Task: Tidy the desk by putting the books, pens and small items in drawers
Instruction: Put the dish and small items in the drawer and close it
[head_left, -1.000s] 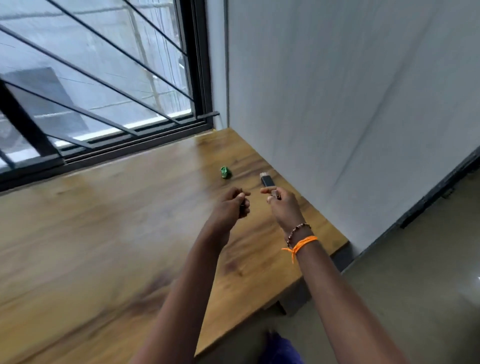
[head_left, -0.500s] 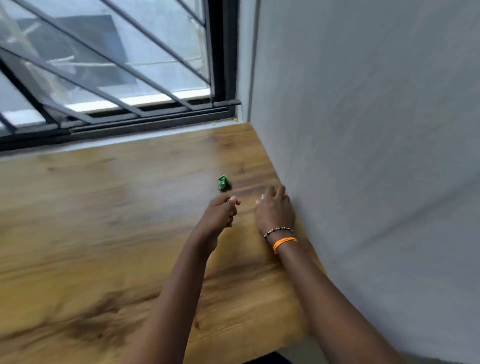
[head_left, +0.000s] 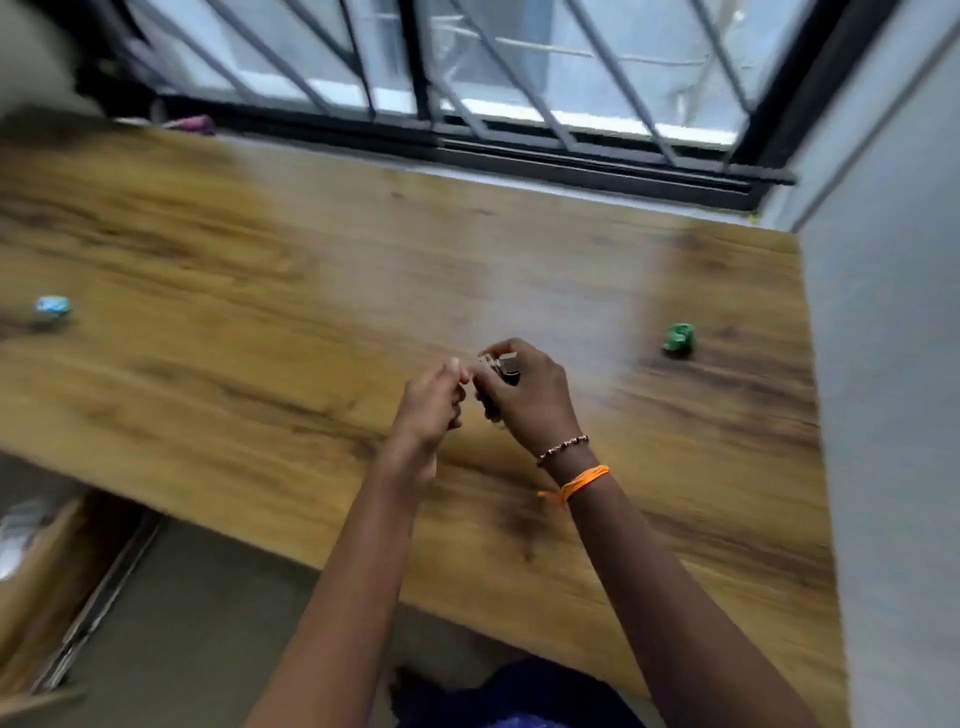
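**Head view: both hands meet over the wooden tabletop around a small dark item**

Head camera looks down on the wooden tabletop (head_left: 311, 270), which runs along a barred window (head_left: 467, 78) and ends at a pale wall (head_left: 883, 364) on the right. Above the middle of it, the right hand (head_left: 530, 395) has its grip clenched around a small dark item with a clear or metallic end (head_left: 501, 364); the picture is too blurred to tell exactly what the item is. The left hand (head_left: 431, 400) is just beside it, fingertips pinched together and touching or nearly touching the item's pale end; whether this grip holds anything of its own cannot be told. The right wrist wears a beaded bracelet (head_left: 563, 448) and an orange thread band (head_left: 584, 480).

A small green object (head_left: 678, 340) lies on the tabletop to the right of the hands, near the wall. A small pale blue object (head_left: 52, 309) lies well apart at the left side. A purplish thing (head_left: 195, 124) rests at the far edge by the window. Below the tabletop's left part, an open wooden drawer (head_left: 47, 587) shows, with something pale and blurred inside.
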